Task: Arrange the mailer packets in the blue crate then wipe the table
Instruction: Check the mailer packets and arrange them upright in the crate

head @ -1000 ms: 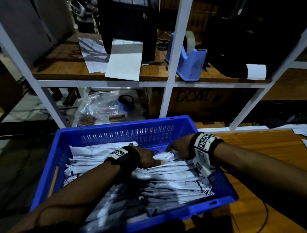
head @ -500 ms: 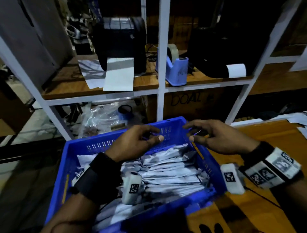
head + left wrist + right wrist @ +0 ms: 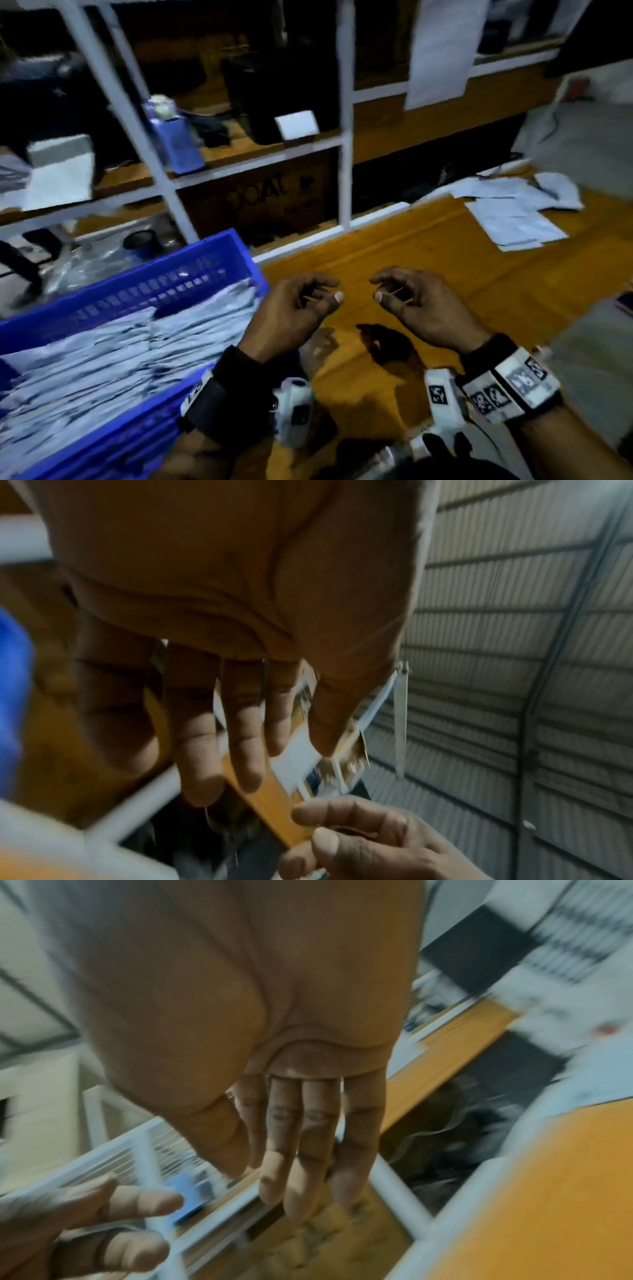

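The blue crate [image 3: 137,284] stands at the left of the wooden table [image 3: 445,260], filled with several white and grey mailer packets [image 3: 120,349] lying in overlapping rows. Both hands hover over the bare table just right of the crate. My left hand [image 3: 322,291] is beside the crate's right corner with its fingers loosely curled and holds nothing. My right hand [image 3: 387,287] faces it a short gap away, also relaxed and empty. The wrist views show the left hand's fingers [image 3: 222,750] and the right hand's fingers [image 3: 301,1164] nearly straight. The views are blurred by motion.
A white shelf frame [image 3: 344,137] rises along the table's back edge, with a blue tape dispenser [image 3: 178,144] and a black printer [image 3: 274,85] on it. Loose white papers [image 3: 513,219] lie at the table's back right. A tape roll [image 3: 140,240] sits behind the crate.
Both hands have lifted out of the crate, off the packets, and moved right over the table. The head view has swung to the right with them.
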The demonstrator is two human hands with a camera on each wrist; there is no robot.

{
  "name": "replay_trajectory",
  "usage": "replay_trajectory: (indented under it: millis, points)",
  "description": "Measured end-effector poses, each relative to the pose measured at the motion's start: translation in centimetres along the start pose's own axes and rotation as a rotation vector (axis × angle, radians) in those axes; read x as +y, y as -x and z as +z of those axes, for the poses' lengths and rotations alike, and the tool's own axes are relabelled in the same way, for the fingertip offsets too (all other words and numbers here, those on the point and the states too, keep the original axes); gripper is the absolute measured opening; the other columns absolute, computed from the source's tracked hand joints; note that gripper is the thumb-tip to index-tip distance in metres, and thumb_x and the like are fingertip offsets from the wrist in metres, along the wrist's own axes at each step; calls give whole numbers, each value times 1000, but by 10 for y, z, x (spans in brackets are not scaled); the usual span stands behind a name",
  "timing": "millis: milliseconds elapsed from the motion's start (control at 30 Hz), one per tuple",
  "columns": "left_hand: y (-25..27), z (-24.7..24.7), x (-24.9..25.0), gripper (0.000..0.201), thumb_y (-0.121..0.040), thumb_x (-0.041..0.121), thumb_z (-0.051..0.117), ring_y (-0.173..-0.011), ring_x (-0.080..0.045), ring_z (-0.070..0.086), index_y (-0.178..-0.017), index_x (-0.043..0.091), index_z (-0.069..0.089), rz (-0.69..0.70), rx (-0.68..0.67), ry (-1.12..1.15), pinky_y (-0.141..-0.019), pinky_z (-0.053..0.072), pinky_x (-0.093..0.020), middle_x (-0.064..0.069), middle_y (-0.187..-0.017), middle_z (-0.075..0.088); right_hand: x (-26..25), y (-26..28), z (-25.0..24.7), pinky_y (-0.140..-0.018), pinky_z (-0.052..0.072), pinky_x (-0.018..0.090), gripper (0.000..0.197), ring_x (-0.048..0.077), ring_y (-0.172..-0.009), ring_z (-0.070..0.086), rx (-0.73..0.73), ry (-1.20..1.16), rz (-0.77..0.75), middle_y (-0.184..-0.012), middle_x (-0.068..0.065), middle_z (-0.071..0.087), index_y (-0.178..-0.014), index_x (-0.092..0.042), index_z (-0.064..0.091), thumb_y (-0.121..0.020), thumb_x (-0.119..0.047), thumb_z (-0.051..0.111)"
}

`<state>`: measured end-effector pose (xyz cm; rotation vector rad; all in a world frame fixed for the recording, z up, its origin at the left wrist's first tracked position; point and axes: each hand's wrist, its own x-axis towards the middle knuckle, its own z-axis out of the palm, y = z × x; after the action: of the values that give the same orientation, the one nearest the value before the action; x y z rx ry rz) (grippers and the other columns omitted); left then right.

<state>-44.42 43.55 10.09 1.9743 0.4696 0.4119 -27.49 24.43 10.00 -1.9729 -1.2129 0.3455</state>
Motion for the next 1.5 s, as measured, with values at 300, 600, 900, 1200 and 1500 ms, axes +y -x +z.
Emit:
replay_trajectory:
  millis: [300, 600, 900, 1200, 1500]
  points:
    - [-20, 229, 58, 23, -94, 25, 74, -79, -12, 77, -114, 14, 71, -110, -304, 19, -72, 61, -39, -11, -93, 77, 157, 140, -118, -83, 60, 37, 19, 0, -92, 73, 160, -133, 337, -109, -5, 74, -120, -23, 69, -103, -22, 60]
    - [-77, 325, 60, 24, -91, 37, 75, -81, -16, 76, -111, 25, 74, -128, -320, 16, -78, 58, -46, -1, -91, 79, 241, 169, -187, -85, 60, 35, 19, 3, -94, 72, 303, -160, 426, -101, -10, 77, -115, -27, 72, -99, -22, 62]
    - [-205, 385, 64, 15, -93, 16, 74, -81, -22, 78, -107, 12, 74, -111, -212, 188, -72, 61, -32, -10, -86, 79, 320, 101, -266, -74, 51, 14, 18, -3, -88, 68, 269, -50, 397, -104, -12, 72, -118, -30, 69, -102, -26, 64]
    - [-314, 427, 82, 18, -90, 9, 78, -74, -30, 74, -105, 0, 72, -142, -169, 334, -61, 56, -24, -30, -84, 71, 392, 1, -332, -74, 50, 11, 17, 0, -88, 69, 275, -29, 359, -100, -12, 72, -117, -30, 70, -101, -28, 65]
    - [-377, 457, 78, 9, -93, 6, 72, -63, -10, 72, -102, 5, 73, -219, -55, 260, -55, 49, -15, -6, -73, 78, 460, -92, -358, -64, 52, 18, 12, 3, -72, 72, 173, -168, 285, -81, -2, 75, -103, -21, 73, -92, -18, 69]
